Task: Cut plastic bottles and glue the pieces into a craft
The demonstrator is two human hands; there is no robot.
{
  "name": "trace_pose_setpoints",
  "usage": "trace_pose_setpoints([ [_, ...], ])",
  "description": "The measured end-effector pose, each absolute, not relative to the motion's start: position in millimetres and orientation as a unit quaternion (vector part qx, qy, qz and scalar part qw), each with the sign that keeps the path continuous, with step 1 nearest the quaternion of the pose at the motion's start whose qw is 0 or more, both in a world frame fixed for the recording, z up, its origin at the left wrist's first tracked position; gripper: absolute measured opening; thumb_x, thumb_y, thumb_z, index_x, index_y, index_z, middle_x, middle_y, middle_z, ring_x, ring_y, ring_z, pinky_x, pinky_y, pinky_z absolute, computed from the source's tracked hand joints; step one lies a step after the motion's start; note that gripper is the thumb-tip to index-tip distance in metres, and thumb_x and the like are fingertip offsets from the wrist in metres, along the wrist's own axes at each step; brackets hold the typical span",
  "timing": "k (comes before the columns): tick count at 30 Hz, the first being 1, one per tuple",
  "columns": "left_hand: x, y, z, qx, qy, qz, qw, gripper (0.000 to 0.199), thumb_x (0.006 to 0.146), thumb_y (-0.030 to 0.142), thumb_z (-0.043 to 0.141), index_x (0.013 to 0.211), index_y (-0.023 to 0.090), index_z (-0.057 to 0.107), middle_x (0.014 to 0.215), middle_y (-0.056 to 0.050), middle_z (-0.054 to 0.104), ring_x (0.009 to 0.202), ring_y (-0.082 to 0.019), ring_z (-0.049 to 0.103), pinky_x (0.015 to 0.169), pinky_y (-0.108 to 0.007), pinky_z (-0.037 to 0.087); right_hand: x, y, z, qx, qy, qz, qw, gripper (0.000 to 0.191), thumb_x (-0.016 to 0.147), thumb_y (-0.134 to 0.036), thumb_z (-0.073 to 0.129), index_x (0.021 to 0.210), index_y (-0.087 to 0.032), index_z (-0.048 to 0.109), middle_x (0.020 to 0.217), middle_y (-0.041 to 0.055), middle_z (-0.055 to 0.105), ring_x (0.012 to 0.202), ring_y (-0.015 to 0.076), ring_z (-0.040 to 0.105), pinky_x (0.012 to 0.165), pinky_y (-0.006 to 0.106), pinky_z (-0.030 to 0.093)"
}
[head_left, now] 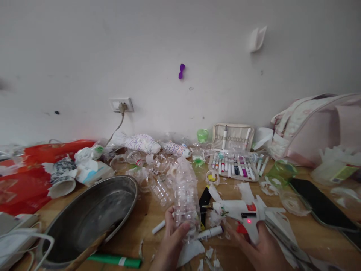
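Gripping the clear plastic bottle (186, 203) upright in your left hand (172, 241), keep it steady; your right hand (261, 250) clasps the white glue gun (248, 215), so aim its nozzle carefully.

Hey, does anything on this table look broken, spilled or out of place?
Yes. Cut-up clear plastic bottle pieces lie strewn across the middle of the table, and torn white scraps litter its near edge. The left hand grips a clear bottle by its base; the right hand holds a white glue gun, its red light on.
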State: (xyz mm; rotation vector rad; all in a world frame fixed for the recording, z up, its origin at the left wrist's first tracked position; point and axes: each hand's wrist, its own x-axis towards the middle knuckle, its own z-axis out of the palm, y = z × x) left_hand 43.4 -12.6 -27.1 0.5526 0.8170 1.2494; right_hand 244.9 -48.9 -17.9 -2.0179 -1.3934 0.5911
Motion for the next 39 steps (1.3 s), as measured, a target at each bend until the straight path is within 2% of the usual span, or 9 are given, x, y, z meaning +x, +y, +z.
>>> trace_pose_setpoints([
  [4, 44, -8, -30, 0.272, 0.388, 0.567, 0.674, 0.068, 0.056, 0.033, 0.084, 0.104, 0.027, 0.035, 0.095, -0.003, 0.071, 0.082, -0.024, 0.071, 0.085, -0.04, 0.047, 239, -51, -22, -0.752, -0.518, 0.225, 0.339, 0.041, 0.073, -0.065, 0.045, 0.073, -0.024, 0.046, 0.073, 0.0074, 0.07, 0.077, 0.0282, 0.068, 0.066, 0.033, 0.049],
  [11, 46, -7, -35, 0.298, 0.347, 0.567, 0.686, 0.069, 0.056, 0.032, 0.085, 0.1, 0.028, 0.032, 0.095, -0.002, 0.073, 0.086, -0.023, 0.07, 0.088, -0.04, 0.047, 250, -50, -30, -0.743, -0.55, 0.195, 0.327, 0.041, 0.073, -0.065, 0.049, 0.071, -0.024, 0.049, 0.072, 0.0095, 0.072, 0.075, 0.0283, 0.069, 0.06, 0.03, 0.051],
  [14, 46, -5, -39, 0.309, 0.348, 0.568, 0.679, 0.069, 0.055, 0.031, 0.085, 0.1, 0.028, 0.032, 0.099, -0.003, 0.073, 0.089, -0.023, 0.07, 0.088, -0.04, 0.047, 255, -48, -31, -0.72, -0.578, 0.214, 0.32, 0.041, 0.074, -0.061, 0.052, 0.082, -0.021, 0.057, 0.086, 0.0105, 0.075, 0.086, 0.028, 0.069, 0.063, 0.027, 0.053],
  [16, 46, -4, -41, 0.311, 0.351, 0.573, 0.672, 0.07, 0.054, 0.03, 0.085, 0.099, 0.028, 0.032, 0.101, -0.005, 0.073, 0.092, -0.024, 0.069, 0.087, -0.038, 0.049, 256, -47, -30, -0.718, -0.578, 0.226, 0.315, 0.043, 0.075, -0.061, 0.052, 0.087, -0.02, 0.058, 0.088, 0.01, 0.075, 0.085, 0.0269, 0.07, 0.065, 0.027, 0.054],
  [20, 45, -1, -46, 0.334, 0.343, 0.574, 0.664, 0.068, 0.053, 0.029, 0.086, 0.094, 0.028, 0.032, 0.098, -0.004, 0.073, 0.092, -0.025, 0.07, 0.079, -0.035, 0.051, 253, -48, -29, -0.739, -0.556, 0.22, 0.311, 0.041, 0.072, -0.064, 0.05, 0.074, -0.023, 0.053, 0.078, 0.0088, 0.074, 0.078, 0.0262, 0.07, 0.066, 0.028, 0.054],
  [24, 44, -1, -49, 0.344, 0.334, 0.569, 0.668, 0.066, 0.053, 0.03, 0.086, 0.092, 0.027, 0.032, 0.098, -0.004, 0.074, 0.089, -0.025, 0.07, 0.08, -0.037, 0.051, 255, -47, -29, -0.722, -0.585, 0.179, 0.323, 0.038, 0.074, -0.062, 0.05, 0.067, -0.025, 0.051, 0.07, 0.0082, 0.073, 0.071, 0.0252, 0.071, 0.061, 0.024, 0.055],
  [28, 44, -3, -47, 0.333, 0.333, 0.573, 0.671, 0.062, 0.054, 0.029, 0.085, 0.09, 0.027, 0.033, 0.094, -0.004, 0.074, 0.087, -0.025, 0.07, 0.078, -0.037, 0.05, 259, -48, -34, -0.71, -0.603, 0.164, 0.323, 0.042, 0.074, -0.064, 0.051, 0.073, -0.022, 0.058, 0.079, 0.0102, 0.075, 0.078, 0.0264, 0.071, 0.059, 0.024, 0.055],
  [34, 46, -2, -46, 0.327, 0.33, 0.576, 0.673, 0.065, 0.051, 0.029, 0.086, 0.087, 0.028, 0.032, 0.087, 0.001, 0.073, 0.083, -0.022, 0.07, 0.074, -0.032, 0.05, 257, -49, -35, -0.711, -0.592, 0.168, 0.34, 0.04, 0.074, -0.061, 0.052, 0.074, -0.022, 0.055, 0.074, 0.0085, 0.074, 0.074, 0.0241, 0.071, 0.064, 0.023, 0.055],
  [39, 47, -2, -49, 0.322, 0.329, 0.587, 0.667, 0.063, 0.054, 0.025, 0.085, 0.087, 0.028, 0.032, 0.09, -0.001, 0.073, 0.083, -0.022, 0.07, 0.072, -0.03, 0.048, 260, -48, -34, -0.695, -0.636, 0.057, 0.33, 0.039, 0.076, -0.061, 0.05, 0.064, -0.024, 0.051, 0.056, 0.0067, 0.069, 0.055, 0.023, 0.069, 0.05, 0.022, 0.053],
])
